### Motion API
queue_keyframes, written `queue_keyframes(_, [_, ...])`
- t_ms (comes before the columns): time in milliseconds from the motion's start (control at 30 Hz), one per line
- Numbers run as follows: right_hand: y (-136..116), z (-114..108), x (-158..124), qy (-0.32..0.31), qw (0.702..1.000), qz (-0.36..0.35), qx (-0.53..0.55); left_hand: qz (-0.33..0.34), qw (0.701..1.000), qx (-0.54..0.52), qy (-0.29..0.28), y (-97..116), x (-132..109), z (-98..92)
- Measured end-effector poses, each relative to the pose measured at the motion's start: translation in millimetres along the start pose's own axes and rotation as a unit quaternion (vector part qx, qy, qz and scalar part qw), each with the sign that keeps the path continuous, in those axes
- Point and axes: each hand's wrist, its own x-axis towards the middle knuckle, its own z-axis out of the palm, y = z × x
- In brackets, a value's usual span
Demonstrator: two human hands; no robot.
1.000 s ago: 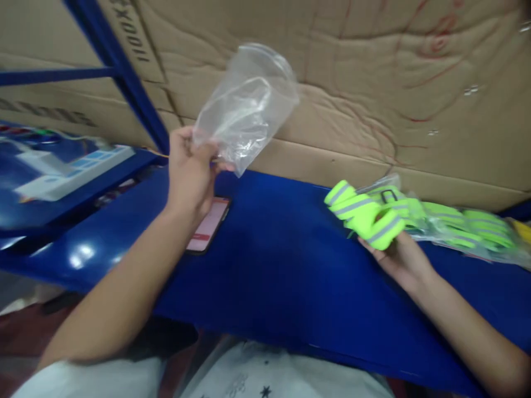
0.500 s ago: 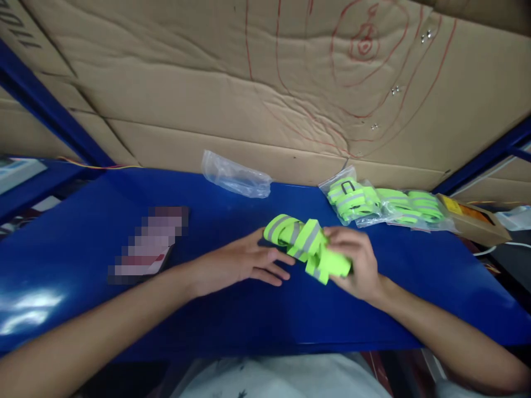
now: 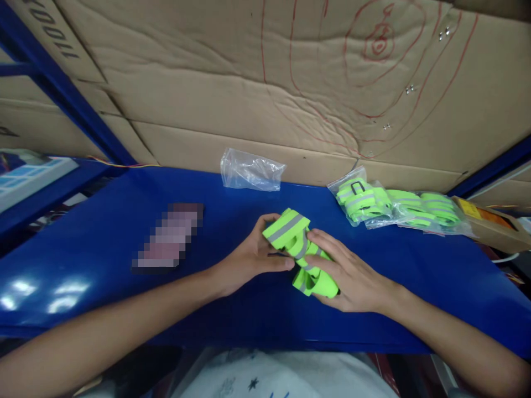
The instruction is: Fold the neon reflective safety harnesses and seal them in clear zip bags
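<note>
A bundle of neon yellow-green reflective strap (image 3: 286, 229) with grey stripes is held above the blue tabletop, loosely folded into loops. My right hand (image 3: 357, 276) grips its right side, fingers over the top and thumb side partly hidden. On the left end, my left hand (image 3: 249, 251) curls round the strap, with some fingers hidden behind it and one digit stretched out below. An unfilled clear plastic bag (image 3: 252, 170) lies beyond the hands, against the cardboard.
Clear bags of similar straps (image 3: 364, 200) lie in a row at the back right, beside a cardboard box (image 3: 492, 221). A blurred flat item (image 3: 170, 237) rests on the left of the blue table (image 3: 136, 309). Cardboard sheeting (image 3: 199, 99) closes off the back.
My left hand has gone from spread fingers beside the strap to curling round its left end. The right hand has turned and shifted its hold. The camera view has moved slightly left.
</note>
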Motion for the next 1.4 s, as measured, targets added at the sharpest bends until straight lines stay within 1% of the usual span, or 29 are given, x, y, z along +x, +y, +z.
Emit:
queue_keyframes(67, [-3, 6, 0, 0.036, 0.991, 0.097, 0.086, 0.033, 0.999, 0.005, 0.001, -2, 2, -1.7])
queue_keyframes(100, [-4, 10, 1, 0.065, 0.975, 0.153, 0.144, 0.046, 0.999, 0.011, 0.009, -3, 2, -2.3])
queue_keyframes(133, [-6, 13, 2, 0.092, 0.951, 0.210, 0.208, 0.053, 0.998, 0.021, 0.025, -4, 3, -2.6])
queue_keyframes(167, [-7, 16, 3, 0.115, 0.920, 0.261, 0.270, 0.053, 0.997, 0.035, 0.051, -5, 4, -2.5])
queue_keyframes(200, [-8, 19, 5, 0.132, 0.887, 0.302, 0.323, 0.042, 0.995, 0.049, 0.078, -5, 5, -1.9])
queue_keyframes(233, [-10, 20, 6, 0.145, 0.862, 0.327, 0.361, 0.022, 0.993, 0.059, 0.100, -6, 5, -0.9])
queue_keyframes(267, [-11, 20, 7, 0.160, 0.848, 0.336, 0.378, 0.000, 0.991, 0.062, 0.117, -5, 5, 0.5])
queue_keyframes(300, [-12, 20, 8, 0.177, 0.847, 0.333, 0.373, -0.023, 0.991, 0.055, 0.124, -5, 5, 2.1])
queue_keyframes(367, [-17, 19, 8, 0.208, 0.875, 0.293, 0.326, -0.063, 0.993, 0.014, 0.099, -3, 2, 5.5])
queue_keyframes(433, [-23, 17, 7, 0.213, 0.903, 0.237, 0.289, -0.080, 0.995, -0.023, 0.053, -2, -2, 7.9])
queue_keyframes(467, [-25, 17, 7, 0.204, 0.909, 0.218, 0.292, -0.079, 0.996, -0.023, 0.037, -2, -3, 8.4])
queue_keyframes(500, [-26, 17, 6, 0.192, 0.908, 0.209, 0.310, -0.074, 0.997, -0.010, 0.031, -2, -4, 8.1])
queue_keyframes(567, [-23, 17, 7, 0.179, 0.887, 0.225, 0.361, -0.059, 0.997, 0.032, 0.045, -4, -4, 5.3])
queue_keyframes(633, [-13, 19, 8, 0.196, 0.858, 0.265, 0.393, -0.057, 0.995, 0.064, 0.057, -5, -2, 0.2])
queue_keyframes(700, [2, 19, 9, 0.239, 0.834, 0.307, 0.390, -0.057, 0.994, 0.076, 0.058, -4, 0, -4.7])
queue_keyframes(767, [12, 18, 10, 0.277, 0.817, 0.347, 0.367, -0.050, 0.994, 0.078, 0.059, -1, 2, -7.2])
queue_keyframes(800, [14, 17, 10, 0.278, 0.813, 0.362, 0.363, -0.045, 0.994, 0.076, 0.060, 0, 2, -7.2])
queue_keyframes(833, [14, 16, 9, 0.264, 0.812, 0.367, 0.369, -0.039, 0.995, 0.072, 0.058, 2, 1, -6.5])
queue_keyframes(933, [9, 18, 7, 0.179, 0.826, 0.337, 0.415, -0.031, 0.997, 0.070, 0.021, 5, -3, -2.7])
queue_keyframes(1000, [10, 23, 6, 0.151, 0.832, 0.337, 0.414, -0.034, 0.997, 0.069, -0.025, 7, -5, -1.8])
queue_keyframes(1067, [15, 27, 6, 0.145, 0.831, 0.365, 0.395, -0.026, 0.994, 0.080, -0.064, 11, -7, -3.9])
queue_keyframes(1100, [19, 28, 5, 0.150, 0.837, 0.372, 0.374, -0.018, 0.993, 0.088, -0.076, 13, -8, -5.9])
queue_keyframes(1133, [22, 27, 5, 0.161, 0.852, 0.367, 0.337, -0.009, 0.991, 0.098, -0.086, 14, -9, -8.4])
queue_keyframes(1167, [24, 25, 4, 0.177, 0.876, 0.351, 0.281, -0.007, 0.990, 0.109, -0.093, 16, -9, -10.9])
queue_keyframes(1233, [20, 17, 2, 0.193, 0.928, 0.284, 0.145, -0.019, 0.985, 0.134, -0.106, 18, -9, -14.6])
queue_keyframes(1267, [16, 12, 2, 0.181, 0.950, 0.237, 0.089, -0.027, 0.981, 0.152, -0.113, 20, -9, -15.3])
queue_keyframes(1300, [11, 8, 1, 0.155, 0.968, 0.189, 0.052, -0.036, 0.976, 0.177, -0.123, 21, -9, -15.1])
queue_keyframes(1367, [2, 3, 2, 0.094, 0.990, 0.107, 0.015, -0.039, 0.959, 0.234, -0.152, 25, -10, -12.9])
queue_keyframes(1400, [1, 1, 3, 0.076, 0.993, 0.087, 0.002, -0.037, 0.951, 0.255, -0.173, 28, -12, -11.9])
